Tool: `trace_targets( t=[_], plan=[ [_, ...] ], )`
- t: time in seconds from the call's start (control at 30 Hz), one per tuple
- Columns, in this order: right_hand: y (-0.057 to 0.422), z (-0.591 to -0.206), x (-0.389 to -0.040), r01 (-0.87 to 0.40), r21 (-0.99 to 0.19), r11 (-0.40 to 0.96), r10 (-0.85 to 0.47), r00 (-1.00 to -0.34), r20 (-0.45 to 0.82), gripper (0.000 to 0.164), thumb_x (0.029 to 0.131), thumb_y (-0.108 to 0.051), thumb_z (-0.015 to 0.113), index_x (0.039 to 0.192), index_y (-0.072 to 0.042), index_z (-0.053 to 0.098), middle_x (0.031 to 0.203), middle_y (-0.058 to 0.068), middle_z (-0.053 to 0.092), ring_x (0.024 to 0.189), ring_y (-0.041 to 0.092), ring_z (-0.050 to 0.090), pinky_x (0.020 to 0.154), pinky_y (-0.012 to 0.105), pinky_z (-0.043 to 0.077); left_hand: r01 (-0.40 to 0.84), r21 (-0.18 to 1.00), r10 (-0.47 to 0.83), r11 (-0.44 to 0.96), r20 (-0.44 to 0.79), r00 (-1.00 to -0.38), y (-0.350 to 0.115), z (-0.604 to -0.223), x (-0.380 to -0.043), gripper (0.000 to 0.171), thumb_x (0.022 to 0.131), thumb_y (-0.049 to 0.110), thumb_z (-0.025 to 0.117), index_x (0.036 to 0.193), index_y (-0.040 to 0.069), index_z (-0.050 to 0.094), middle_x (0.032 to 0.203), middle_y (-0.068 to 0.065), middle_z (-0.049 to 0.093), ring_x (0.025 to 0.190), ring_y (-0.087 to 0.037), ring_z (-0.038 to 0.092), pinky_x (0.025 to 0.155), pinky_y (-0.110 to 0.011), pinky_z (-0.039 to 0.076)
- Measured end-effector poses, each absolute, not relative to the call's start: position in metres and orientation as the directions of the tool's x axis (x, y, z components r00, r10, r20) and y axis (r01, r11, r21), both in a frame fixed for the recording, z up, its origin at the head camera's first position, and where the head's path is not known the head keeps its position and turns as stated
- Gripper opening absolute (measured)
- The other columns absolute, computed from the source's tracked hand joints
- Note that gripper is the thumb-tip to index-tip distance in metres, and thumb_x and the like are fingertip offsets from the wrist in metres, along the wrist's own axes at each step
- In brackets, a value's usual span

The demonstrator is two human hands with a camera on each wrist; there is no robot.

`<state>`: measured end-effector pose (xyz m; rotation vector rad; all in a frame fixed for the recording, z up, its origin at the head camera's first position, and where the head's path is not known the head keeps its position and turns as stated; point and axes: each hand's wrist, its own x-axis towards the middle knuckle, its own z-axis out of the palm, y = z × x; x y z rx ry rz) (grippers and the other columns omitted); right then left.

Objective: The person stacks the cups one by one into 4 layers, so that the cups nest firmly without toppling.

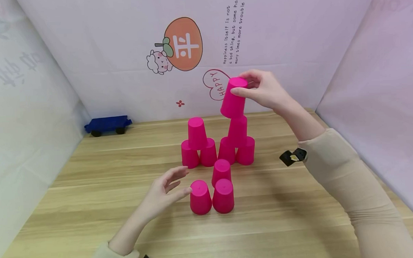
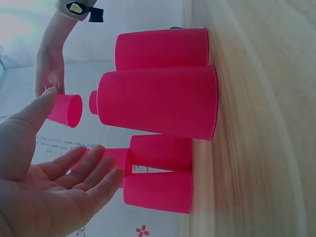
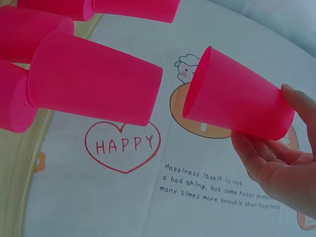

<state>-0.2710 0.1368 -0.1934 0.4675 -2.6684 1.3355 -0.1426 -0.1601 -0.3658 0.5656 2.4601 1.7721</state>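
Observation:
My right hand point(image 1: 264, 89) grips an upside-down pink cup point(image 1: 232, 103) near its base, thumb on one side and fingers on the other. It hangs slightly tilted over the upper cup point(image 1: 237, 131) of the right stack; a gap between them shows in the right wrist view. That upper cup stands across two cups point(image 1: 245, 152). To its left, another cup point(image 1: 196, 132) rests on two more point(image 1: 190, 155). Three upside-down cups stand nearer me, two in front and one behind. My left hand point(image 1: 162, 192), fingers spread and loosely bent, is beside the front left cup point(image 1: 200, 199).
A blue toy wagon point(image 1: 108, 125) with black wheels sits at the back left of the wooden table point(image 1: 125, 158). Behind the table hangs a white printed cloth point(image 1: 128, 33), and pale cloth walls point(image 1: 375, 81) close in both sides.

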Motion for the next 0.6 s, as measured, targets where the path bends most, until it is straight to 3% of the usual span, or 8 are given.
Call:
trace_targets(
  t=[0.23, 0.43, 0.6],
  plan=[
    [0.116, -0.193, -0.288, -0.384, -0.732, 0.562, -0.305, -0.919, 0.249, 0.044, 0.084, -0.026, 0.07, 0.12, -0.006, 0.058, 0.11, 0.012, 0.062, 0.1, 0.023, 0.062, 0.084, 0.03, 0.049, 0.245, 0.916, 0.364, 0.317, 0.12, -0.923, -0.154, -0.363, -0.145, 0.061, 0.078, 0.024, 0.076, 0.132, 0.013, 0.05, 0.132, -0.007, 0.056, 0.126, -0.028, 0.05, 0.105, -0.042, 0.043],
    [0.105, -0.2, -0.294, -0.402, -0.702, 0.589, -0.372, -0.905, 0.206, 0.046, 0.084, -0.022, 0.069, 0.124, -0.004, 0.055, 0.116, 0.014, 0.061, 0.105, 0.027, 0.061, 0.088, 0.039, 0.051, 0.242, 0.906, 0.392, 0.348, 0.094, -0.915, -0.148, -0.367, -0.145, 0.06, 0.078, 0.023, 0.077, 0.129, 0.008, 0.052, 0.13, -0.013, 0.057, 0.122, -0.031, 0.052, 0.103, -0.044, 0.044],
    [0.099, -0.207, -0.298, -0.426, -0.639, 0.641, -0.431, -0.888, 0.159, 0.043, 0.083, -0.021, 0.071, 0.121, -0.005, 0.057, 0.112, 0.013, 0.062, 0.1, 0.026, 0.062, 0.082, 0.035, 0.052, 0.24, 0.906, 0.414, 0.349, 0.081, -0.907, -0.143, -0.373, -0.144, 0.06, 0.078, 0.021, 0.077, 0.129, 0.004, 0.051, 0.129, -0.017, 0.056, 0.117, -0.031, 0.056, 0.099, -0.044, 0.047]
  ],
)
